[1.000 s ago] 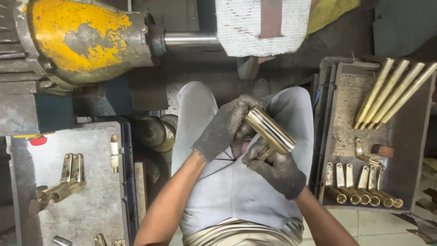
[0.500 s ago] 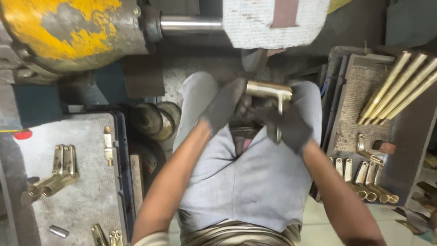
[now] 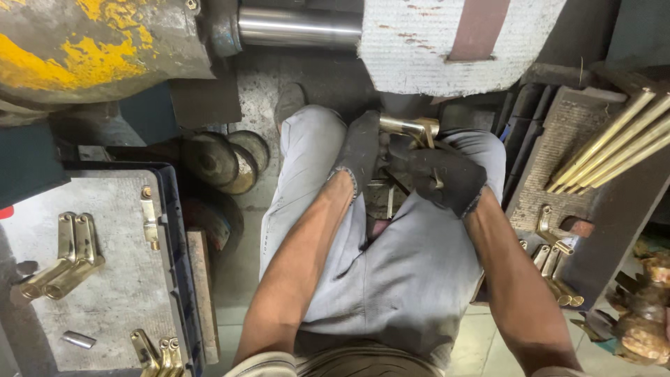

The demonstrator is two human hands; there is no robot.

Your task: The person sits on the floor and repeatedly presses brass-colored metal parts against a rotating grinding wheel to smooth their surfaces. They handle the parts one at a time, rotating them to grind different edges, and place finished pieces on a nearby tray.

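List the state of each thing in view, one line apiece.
Left hand: gloved, gripping the brass part.
Right hand: gloved, gripping the brass part.
Brass part: held up near the buffing wheel; contact unclear.
Brass rods: lying side by side in right tray.
Left tray: holds scattered brass pieces.

Left: grey metal tray [image 3: 105, 209] bearing angled brass fittings [image 3: 59, 262] | Right: dark ribbed tray [image 3: 558, 150] carrying long brass rods [image 3: 614, 150], short brass pieces [image 3: 558, 269] near edge
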